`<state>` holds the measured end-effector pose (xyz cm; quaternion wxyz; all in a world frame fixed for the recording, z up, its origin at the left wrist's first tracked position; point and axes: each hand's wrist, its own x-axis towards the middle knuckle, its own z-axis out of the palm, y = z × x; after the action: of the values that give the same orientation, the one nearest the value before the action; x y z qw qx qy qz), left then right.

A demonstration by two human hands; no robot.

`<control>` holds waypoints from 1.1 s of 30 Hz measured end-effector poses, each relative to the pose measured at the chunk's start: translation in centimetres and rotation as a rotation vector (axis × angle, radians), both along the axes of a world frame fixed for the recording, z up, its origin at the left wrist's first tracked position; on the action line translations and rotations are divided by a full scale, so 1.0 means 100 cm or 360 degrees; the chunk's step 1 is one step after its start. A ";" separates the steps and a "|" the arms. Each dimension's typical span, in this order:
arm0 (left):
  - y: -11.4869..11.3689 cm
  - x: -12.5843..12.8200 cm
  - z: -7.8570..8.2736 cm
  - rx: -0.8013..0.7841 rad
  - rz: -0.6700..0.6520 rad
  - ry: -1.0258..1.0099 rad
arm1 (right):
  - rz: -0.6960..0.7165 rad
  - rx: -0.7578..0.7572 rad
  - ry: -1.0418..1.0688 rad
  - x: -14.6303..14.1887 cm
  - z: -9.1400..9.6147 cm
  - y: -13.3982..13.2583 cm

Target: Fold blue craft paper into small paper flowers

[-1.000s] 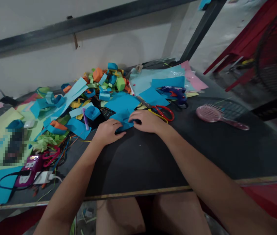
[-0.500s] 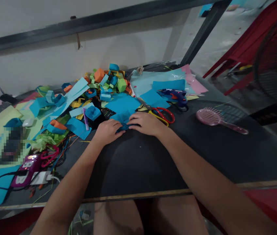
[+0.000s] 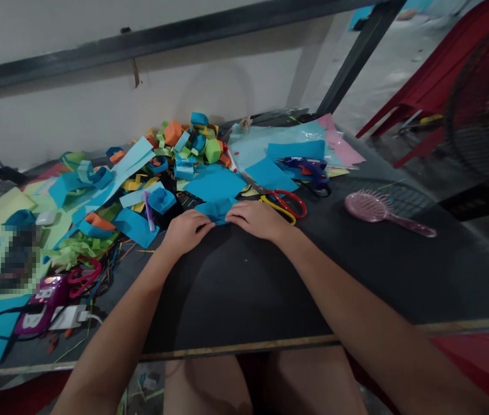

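Note:
A piece of blue paper (image 3: 217, 211) lies folded on the dark table, partly covered by my fingers. My left hand (image 3: 188, 230) pinches its left side, thumb and fingertips together. On its right side my right hand (image 3: 256, 219) grips the paper with bent fingers. Just beyond my right hand lie scissors (image 3: 290, 202) with red and yellow handles. A flat blue sheet (image 3: 216, 183) is behind the folded piece. Left of my left hand are a small blue paper shape (image 3: 162, 199) and a purple pen (image 3: 148, 213).
Folded paper shapes (image 3: 173, 134) are heaped at the back. A blue glue gun (image 3: 309, 168) and a pink hairbrush (image 3: 368, 206) lie to the right. At left are a purple device (image 3: 42, 302) with a cable and a white adapter (image 3: 68, 317). A fan (image 3: 486, 109) stands right.
My hands have moved slightly apart, and more of the folded blue paper shows between them. The camera view has shifted a little.

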<state>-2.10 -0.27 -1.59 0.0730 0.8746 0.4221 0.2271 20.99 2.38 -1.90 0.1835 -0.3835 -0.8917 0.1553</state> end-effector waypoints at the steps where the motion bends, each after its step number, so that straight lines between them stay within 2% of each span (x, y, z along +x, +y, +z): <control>1: 0.001 0.000 0.000 -0.0032 0.0035 -0.0057 | -0.0034 -0.0022 0.0008 0.001 0.000 0.001; 7: 0.001 0.004 -0.002 -0.0171 0.0226 -0.0263 | -0.0245 -0.0178 0.0115 0.001 0.003 0.002; 11: -0.001 0.011 -0.006 -0.0153 0.0448 -0.0340 | -0.0412 -0.0201 0.0167 -0.004 0.001 -0.001; 15: -0.003 0.015 -0.009 -0.0102 0.0573 -0.0332 | -0.0560 -0.0176 0.0166 -0.009 -0.002 -0.003; 23: -0.004 0.016 -0.009 -0.0022 0.0566 -0.0314 | -0.0650 -0.0133 0.0205 -0.014 -0.004 -0.003; 28: -0.004 0.017 -0.006 -0.0098 0.0644 -0.0300 | -0.0696 -0.0173 0.0207 -0.016 -0.003 -0.004; 33: -0.003 0.018 -0.006 -0.0113 0.0634 -0.0350 | -0.0731 -0.0226 0.0232 -0.016 -0.002 -0.004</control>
<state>-0.31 -0.60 -2.19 0.1030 0.7409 0.5836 0.3160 19.35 1.96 -2.11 0.2505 -0.5756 -0.7525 0.1992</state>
